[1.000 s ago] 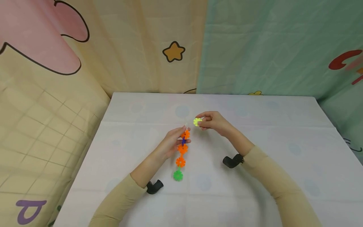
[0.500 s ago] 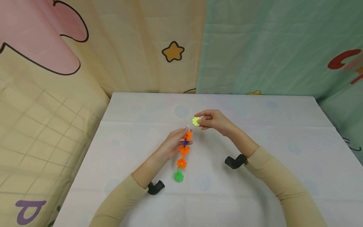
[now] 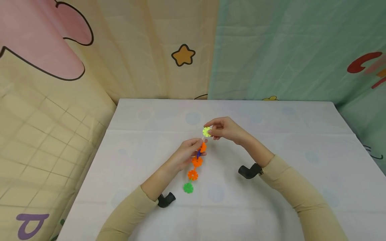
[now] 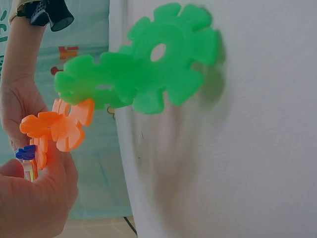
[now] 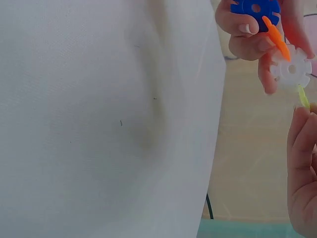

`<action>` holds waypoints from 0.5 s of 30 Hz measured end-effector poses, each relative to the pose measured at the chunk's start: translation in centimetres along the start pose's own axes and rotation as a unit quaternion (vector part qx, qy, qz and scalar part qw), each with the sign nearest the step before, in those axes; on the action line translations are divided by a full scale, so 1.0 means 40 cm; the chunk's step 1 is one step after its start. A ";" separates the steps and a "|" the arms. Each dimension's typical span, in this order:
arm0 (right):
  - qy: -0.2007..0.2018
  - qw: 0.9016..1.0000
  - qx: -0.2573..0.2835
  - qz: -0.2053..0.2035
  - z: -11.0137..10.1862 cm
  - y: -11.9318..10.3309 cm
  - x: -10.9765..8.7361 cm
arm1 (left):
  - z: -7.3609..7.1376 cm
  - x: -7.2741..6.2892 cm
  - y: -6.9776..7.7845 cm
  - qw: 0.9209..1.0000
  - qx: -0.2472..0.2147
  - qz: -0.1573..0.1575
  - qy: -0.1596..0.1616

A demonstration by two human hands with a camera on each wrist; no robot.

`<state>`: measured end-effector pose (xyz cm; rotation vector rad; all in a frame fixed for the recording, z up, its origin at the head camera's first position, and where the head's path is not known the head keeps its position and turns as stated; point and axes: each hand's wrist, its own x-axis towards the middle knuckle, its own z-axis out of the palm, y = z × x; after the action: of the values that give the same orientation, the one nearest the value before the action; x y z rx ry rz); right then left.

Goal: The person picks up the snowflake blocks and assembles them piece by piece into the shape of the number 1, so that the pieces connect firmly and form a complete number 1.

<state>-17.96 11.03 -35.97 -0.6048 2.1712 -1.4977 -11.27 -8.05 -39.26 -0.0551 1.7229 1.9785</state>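
Note:
A chain of slotted, flower-shaped plastic discs hangs from my left hand [image 3: 186, 153], gripped near its upper end. Down the chain come a blue disc [image 5: 268, 9], orange discs [image 3: 197, 162] and green discs [image 3: 188, 188] at the bottom. At the top, a translucent white disc [image 5: 283, 74] sticks out past the left fingers. My right hand [image 3: 229, 130] pinches a yellow disc [image 3: 206, 131] between thumb and fingers. Seen edge-on in the right wrist view, the yellow disc sits right at the white disc's rim. The green end fills much of the left wrist view.
Both hands work above a white-covered table [image 3: 144, 117]. Black curved wrist mounts [image 3: 249, 171] stick out from both sleeves. Printed curtains [image 3: 150, 50] stand behind the table and at both sides.
My left hand has moved slightly right with the chain. The yellow disc in my right hand has come left and down to the white disc, closing the gap between them.

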 end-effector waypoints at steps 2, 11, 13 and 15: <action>-0.010 1.000 -0.011 -0.012 0.000 -0.001 -0.001 | -0.001 0.001 -0.002 1.000 0.002 0.003 -0.005; -0.087 0.994 -0.062 -0.031 -0.018 -0.030 0.009 | 0.002 -0.001 -0.008 0.999 0.022 0.013 -0.033; -0.109 0.990 -0.080 -0.030 -0.026 -0.036 0.017 | 0.004 -0.001 -0.009 0.999 0.025 0.012 -0.041; -0.127 0.987 -0.097 -0.031 -0.033 -0.042 0.024 | 0.007 0.000 -0.010 0.999 0.025 0.010 -0.045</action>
<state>-19.32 10.92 -34.08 -0.8844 2.1264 -1.1735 -11.02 -7.78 -39.56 0.0691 1.7214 1.9209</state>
